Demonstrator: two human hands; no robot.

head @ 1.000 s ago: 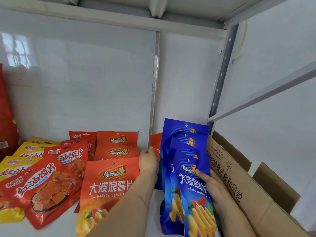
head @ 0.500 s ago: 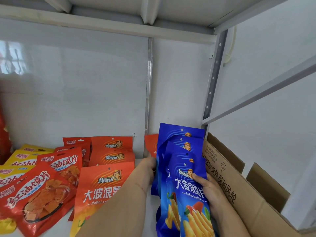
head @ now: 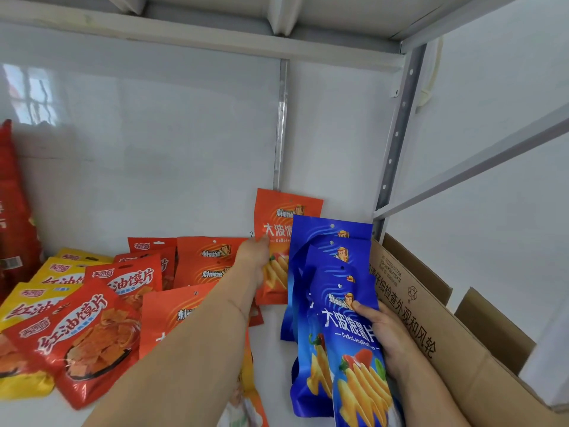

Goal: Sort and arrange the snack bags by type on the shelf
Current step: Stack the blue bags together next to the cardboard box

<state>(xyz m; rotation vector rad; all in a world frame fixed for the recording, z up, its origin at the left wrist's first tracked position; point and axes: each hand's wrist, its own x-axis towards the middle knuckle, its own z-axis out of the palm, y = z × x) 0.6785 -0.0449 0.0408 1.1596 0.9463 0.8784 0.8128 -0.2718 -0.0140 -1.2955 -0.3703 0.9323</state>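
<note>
My left hand (head: 257, 257) grips an orange chip bag (head: 284, 223) by its left edge and holds it upright against the white back wall. My right hand (head: 383, 334) holds a stack of several blue chip bags (head: 335, 303) from the right side, thumb on the front bag. More orange chip bags (head: 206, 260) lie on the shelf to the left of my arm. Red bags (head: 89, 331) and yellow bags (head: 58, 271) of spicy crisps lie further left.
An open cardboard box (head: 431, 328) stands at the right, just beside the blue bags. A tall red bag (head: 14, 211) leans at the far left. The grey shelf upright (head: 397, 134) rises behind the box, and a shelf board (head: 200, 38) runs overhead.
My left hand has pulled the orange bag out from behind the blue stack and lifted it upright, so its front now shows. My right hand still holds the blue bags.
</note>
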